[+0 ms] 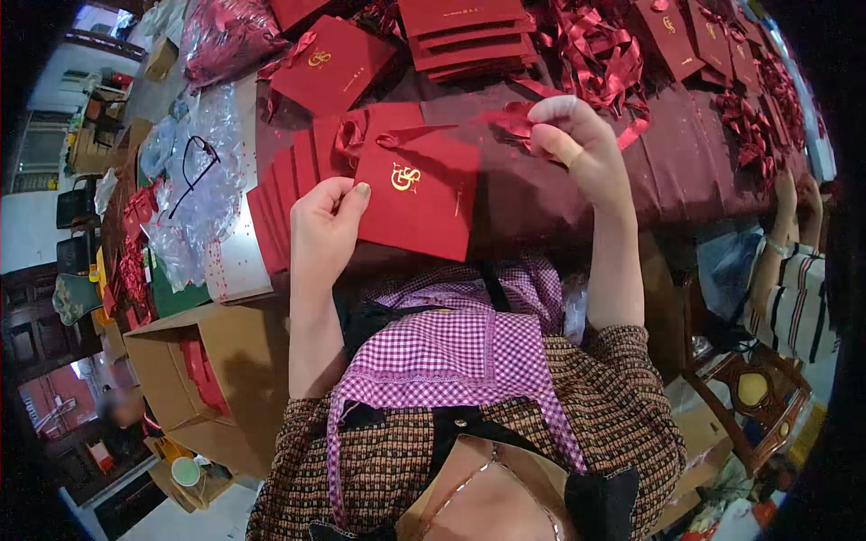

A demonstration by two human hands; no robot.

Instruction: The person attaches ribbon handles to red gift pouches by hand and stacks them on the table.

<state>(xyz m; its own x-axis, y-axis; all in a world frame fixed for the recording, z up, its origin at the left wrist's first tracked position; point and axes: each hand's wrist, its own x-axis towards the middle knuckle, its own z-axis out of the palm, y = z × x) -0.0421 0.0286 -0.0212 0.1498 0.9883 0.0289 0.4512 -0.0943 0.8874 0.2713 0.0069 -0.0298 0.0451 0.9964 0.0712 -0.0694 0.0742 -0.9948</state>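
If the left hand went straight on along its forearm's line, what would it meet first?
The left hand, with the held bag in its grip, would probably meet the fanned red bags first; their depth below it is unclear.

Worktable [663,185]: surface covered in dark maroon cloth [541,203]. Near edge, left, carries a fanned row of red pouches [281,216]. Far side carries a single gold-marked pouch [332,68], a pouch stack [469,41] and a heap of red ribbons [600,59]. Further ribboned pouches [705,43] lie in a row at right.
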